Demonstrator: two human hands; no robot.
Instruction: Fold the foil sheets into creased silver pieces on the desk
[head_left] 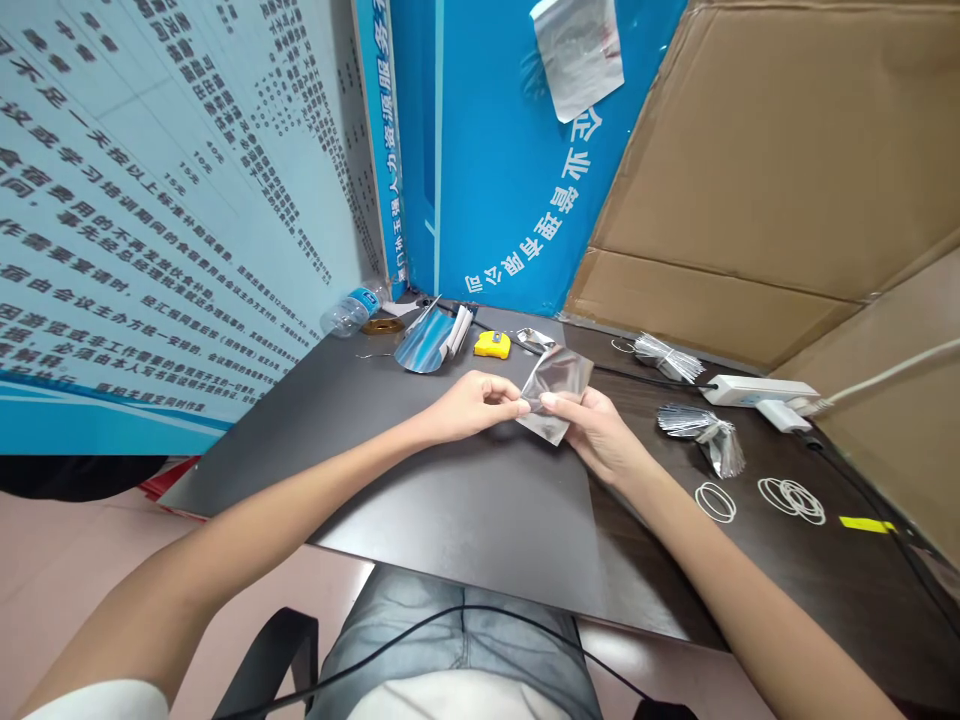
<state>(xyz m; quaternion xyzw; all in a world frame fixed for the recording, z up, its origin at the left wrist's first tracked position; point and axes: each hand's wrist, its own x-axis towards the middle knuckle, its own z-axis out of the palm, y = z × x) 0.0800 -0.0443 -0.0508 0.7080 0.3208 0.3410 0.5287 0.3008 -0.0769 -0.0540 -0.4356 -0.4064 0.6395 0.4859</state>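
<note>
Above the near worktop (457,525), the left grip (472,405) and right grip (592,432) each pinched a silver foil pouch (562,380) (a light, even hold seemed best against creasing).

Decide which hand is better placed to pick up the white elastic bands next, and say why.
Probably the right hand: it lies nearer the white elastic bands, while the left hand sits farther off, beyond the silver foil sheet both pinch.

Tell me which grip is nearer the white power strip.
Right. The right grip is left of and below the white power strip in view; the left grip lies farther left, past the right one, both holding a silver foil sheet.
</note>
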